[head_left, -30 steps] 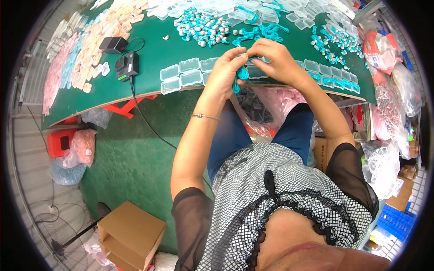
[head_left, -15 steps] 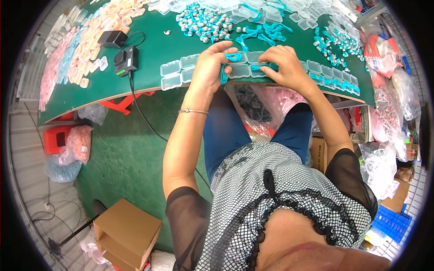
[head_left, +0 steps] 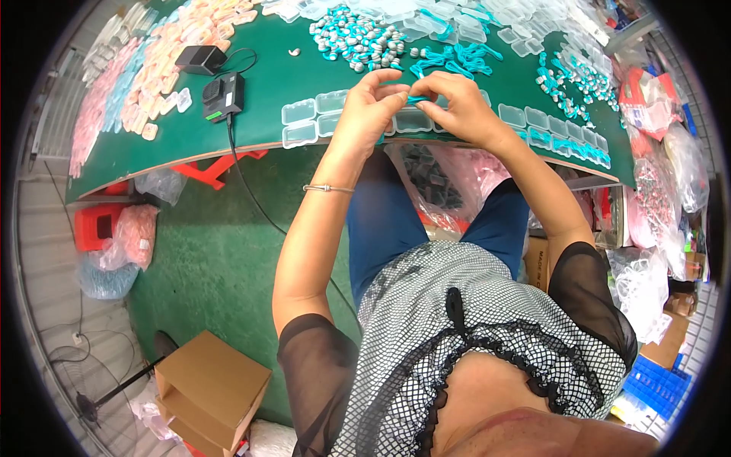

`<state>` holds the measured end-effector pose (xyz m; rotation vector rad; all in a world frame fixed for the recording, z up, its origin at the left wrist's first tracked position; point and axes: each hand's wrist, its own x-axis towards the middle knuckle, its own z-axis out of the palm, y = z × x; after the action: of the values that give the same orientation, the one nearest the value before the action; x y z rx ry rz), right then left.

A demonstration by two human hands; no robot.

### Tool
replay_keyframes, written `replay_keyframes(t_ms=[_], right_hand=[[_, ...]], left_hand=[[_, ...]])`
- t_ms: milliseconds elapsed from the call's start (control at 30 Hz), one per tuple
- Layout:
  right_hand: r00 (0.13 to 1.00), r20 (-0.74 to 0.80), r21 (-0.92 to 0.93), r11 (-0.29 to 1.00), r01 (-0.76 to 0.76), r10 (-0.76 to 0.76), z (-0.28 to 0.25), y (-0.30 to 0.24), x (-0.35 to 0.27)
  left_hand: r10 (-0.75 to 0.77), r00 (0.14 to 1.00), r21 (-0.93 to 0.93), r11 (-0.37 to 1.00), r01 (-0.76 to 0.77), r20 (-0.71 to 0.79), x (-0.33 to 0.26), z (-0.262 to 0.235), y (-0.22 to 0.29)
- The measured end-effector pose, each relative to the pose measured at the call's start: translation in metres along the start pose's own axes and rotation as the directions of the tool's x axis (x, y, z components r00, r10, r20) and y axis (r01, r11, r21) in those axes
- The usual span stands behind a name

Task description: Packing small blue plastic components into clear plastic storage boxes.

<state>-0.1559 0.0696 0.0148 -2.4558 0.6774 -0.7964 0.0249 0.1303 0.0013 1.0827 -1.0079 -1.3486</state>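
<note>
Over the near edge of the green table my two hands meet, fingertips almost touching. My left hand is closed on a turquoise cord, with a bit of cord hanging below its fingers. Facing it, my right hand pinches the turquoise cord bundle between thumb and fingers. Just beneath them sits a clear plastic box, part of a double row of small boxes. To the left of my hands, more clear boxes show no cord inside. Boxes further right hold turquoise cords.
Beyond my hands lie a pile of grey-and-turquoise beaded pieces and loose turquoise cords. A black device with a trailing cable stands left, beside a black block. Peach pieces cover the far left. Clear boxes heap at the back.
My right hand has moved left from over a box holding cord to my left hand's fingertips, and now pinches turquoise cord there. My left hand's fingers have closed in.
</note>
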Motion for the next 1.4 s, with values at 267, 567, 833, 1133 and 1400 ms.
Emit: replay_keyframes(t_ms=[267, 567, 833, 1133, 1400], right_hand=[[0.996, 0.018, -0.286, 0.954, 0.086, -0.084, 0.013, 0.006, -0.015], [0.989, 0.047, -0.413, 0.899, 0.146, -0.139, 0.019, 0.006, -0.012], [0.987, -0.073, -0.268, 0.956, 0.119, -0.143, 0.02, -0.016, 0.004], [0.994, -0.037, 0.288, 0.954, -0.084, 0.098, 0.046, -0.017, 0.03], [0.984, 0.016, -0.328, 0.929, 0.172, -0.177, 0.051, -0.011, 0.013]], left_hand=[[0.046, 0.971, -0.209, 0.973, -0.096, -0.234, 0.004, -0.027, 0.005], [-0.039, 0.964, -0.424, 0.902, -0.078, -0.262, 0.004, -0.021, 0.002], [-0.081, 0.943, -0.607, 0.782, -0.14, -0.323, 0.015, -0.018, -0.001], [0.154, 0.885, -0.535, 0.747, -0.395, -0.439, 0.013, -0.014, -0.003], [0.332, 0.827, -0.025, 0.923, -0.385, -0.454, -0.008, -0.056, 0.006]])
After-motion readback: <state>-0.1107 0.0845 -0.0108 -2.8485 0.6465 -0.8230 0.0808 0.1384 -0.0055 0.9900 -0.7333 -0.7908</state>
